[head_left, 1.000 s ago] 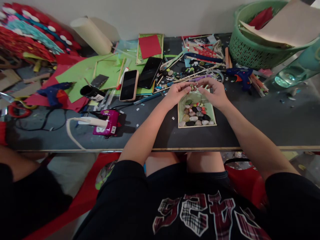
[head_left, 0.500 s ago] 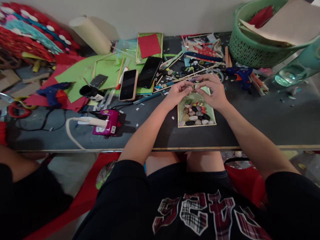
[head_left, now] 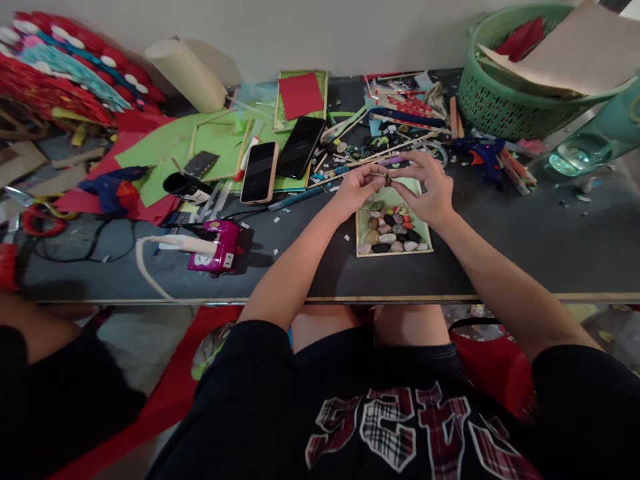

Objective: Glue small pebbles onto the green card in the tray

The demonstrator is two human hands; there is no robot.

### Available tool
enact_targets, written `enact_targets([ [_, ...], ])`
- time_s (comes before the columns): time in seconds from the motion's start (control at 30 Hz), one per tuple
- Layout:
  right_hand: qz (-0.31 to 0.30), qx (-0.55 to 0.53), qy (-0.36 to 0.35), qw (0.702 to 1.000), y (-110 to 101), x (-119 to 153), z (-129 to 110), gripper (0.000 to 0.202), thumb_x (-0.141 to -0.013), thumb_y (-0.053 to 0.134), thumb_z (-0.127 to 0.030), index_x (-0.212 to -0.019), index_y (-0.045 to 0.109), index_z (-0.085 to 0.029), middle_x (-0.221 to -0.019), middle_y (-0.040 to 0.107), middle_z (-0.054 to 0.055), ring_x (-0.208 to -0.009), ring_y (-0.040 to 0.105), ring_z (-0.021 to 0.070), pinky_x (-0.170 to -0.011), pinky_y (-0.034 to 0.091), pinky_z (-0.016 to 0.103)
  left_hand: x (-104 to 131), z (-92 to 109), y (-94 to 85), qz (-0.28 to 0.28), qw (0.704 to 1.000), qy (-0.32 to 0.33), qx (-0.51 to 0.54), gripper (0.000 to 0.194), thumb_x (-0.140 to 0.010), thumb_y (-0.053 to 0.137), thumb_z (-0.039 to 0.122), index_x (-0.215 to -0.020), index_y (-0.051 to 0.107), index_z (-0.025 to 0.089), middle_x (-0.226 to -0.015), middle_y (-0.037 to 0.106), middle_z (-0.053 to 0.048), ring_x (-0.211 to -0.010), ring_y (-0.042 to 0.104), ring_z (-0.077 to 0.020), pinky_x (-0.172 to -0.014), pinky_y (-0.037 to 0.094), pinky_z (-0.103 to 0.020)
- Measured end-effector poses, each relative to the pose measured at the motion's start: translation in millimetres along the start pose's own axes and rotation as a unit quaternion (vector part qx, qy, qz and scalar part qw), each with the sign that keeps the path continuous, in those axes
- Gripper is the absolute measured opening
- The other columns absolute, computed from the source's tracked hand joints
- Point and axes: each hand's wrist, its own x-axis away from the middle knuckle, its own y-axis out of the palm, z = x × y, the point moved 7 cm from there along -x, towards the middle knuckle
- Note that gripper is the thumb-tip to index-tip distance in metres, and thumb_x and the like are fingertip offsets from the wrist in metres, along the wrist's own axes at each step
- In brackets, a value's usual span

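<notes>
A small dark brownish piece [head_left: 387, 179], too small to name, is between my fingertips above the far part of a shallow framed tray [head_left: 395, 254]. My left hand [head_left: 356, 191] pinches at it from the left with closed fingers. From the right, my right hand [head_left: 428, 187] has its thumb and fingers close around the same spot, its index finger arched over. Smooth pebbles [head_left: 387, 237] in white, black, brown and red cover the near part of the tray; its far part shows pale green and is partly hidden by my hands.
Two phones [head_left: 259, 172] and a magenta power adapter [head_left: 214, 247] lie left of the tray. Glue guns [head_left: 481, 155] are on both sides. A green basket [head_left: 520, 100], a water bottle [head_left: 590, 147], scissors [head_left: 43, 212] and craft scraps surround them. A person's arm [head_left: 35, 323] is at far left.
My fingers have shifted slightly around the small piece, and more of it shows between them. The whole view has moved a little; the tray and pebbles look the same.
</notes>
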Motion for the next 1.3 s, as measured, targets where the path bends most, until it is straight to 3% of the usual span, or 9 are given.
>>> enact_targets([
  [0.2, -0.017, 0.025, -0.016, 0.999, 3, 0, -2, 0.049, -0.098, 0.057, -0.060, -0.136, 0.058, -0.029, -0.106, 0.078, 0.007, -0.123, 0.068, 0.0330, -0.116, 0.046, 0.063, 0, -6, -1.5, 0.000, 1.000, -0.019, -0.020, 0.065, -0.071, 0.085, 0.071, -0.102, 0.069, 0.017, -0.085, 0.069, -0.003, -0.074, 0.061, -0.0137, -0.074, 0.048, -0.028],
  [0.37, -0.043, 0.034, -0.021, 0.998, 7, 0, -1, 0.043, -0.097, 0.058, -0.052, -0.131, 0.061, -0.026, -0.120, 0.074, 0.011, -0.119, 0.069, 0.0323, -0.112, 0.051, 0.058, 1, -5, -1.0, -0.003, 1.000, -0.022, -0.013, 0.069, -0.068, 0.086, 0.073, -0.104, 0.071, 0.016, -0.090, 0.073, -0.003, -0.073, 0.062, -0.0116, -0.073, 0.049, -0.025],
  [0.5, -0.067, 0.038, -0.051, 0.996, 12, 0, -1, 0.046, -0.096, 0.057, -0.042, -0.138, 0.055, -0.023, -0.107, 0.074, 0.011, -0.109, 0.070, 0.0304, -0.107, 0.054, 0.057, 2, 0, 3.3, -0.023, 0.999, -0.012, -0.025, 0.068, -0.069, 0.084, 0.073, -0.104, 0.072, 0.016, -0.097, 0.075, -0.006, -0.079, 0.066, -0.0121, -0.075, 0.050, -0.024],
  [0.9, -0.054, 0.031, -0.104, 0.993, 19, 4, 3, 0.045, -0.097, 0.051, -0.032, -0.140, 0.046, -0.022, -0.110, 0.067, 0.011, -0.101, 0.069, 0.0260, -0.095, 0.060, 0.050, 4, 1, 11.8, -0.051, 0.999, -0.019, -0.001, 0.068, -0.068, 0.085, 0.073, -0.102, 0.072, 0.016, -0.100, 0.078, -0.007, -0.090, 0.071, -0.0147, -0.090, 0.054, -0.027],
  [1.1, -0.069, 0.022, -0.083, 0.994, 23, 5, 10, 0.045, -0.097, 0.052, -0.038, -0.139, 0.045, -0.022, -0.109, 0.066, 0.011, -0.104, 0.067, 0.0272, -0.096, 0.060, 0.051, 3, 3, 13.2, -0.048, 0.999, -0.018, -0.011, 0.070, -0.064, 0.084, 0.079, -0.096, 0.074, 0.017, -0.097, 0.078, -0.007, -0.090, 0.071, -0.0163, -0.088, 0.055, -0.028],
  [1.3, -0.056, 0.022, -0.096, 0.994, 18, 5, 6, 0.040, -0.098, 0.048, -0.034, -0.136, 0.044, -0.023, -0.105, 0.065, 0.010, -0.095, 0.066, 0.0241, -0.088, 0.061, 0.047, 3, 6, 1.2, 0.000, 1.000, 0.001, -0.006, 0.069, -0.070, 0.080, 0.079, -0.101, 0.076, 0.019, -0.088, 0.077, -0.005, -0.075, 0.066, -0.0138, -0.070, 0.050, -0.026],
])
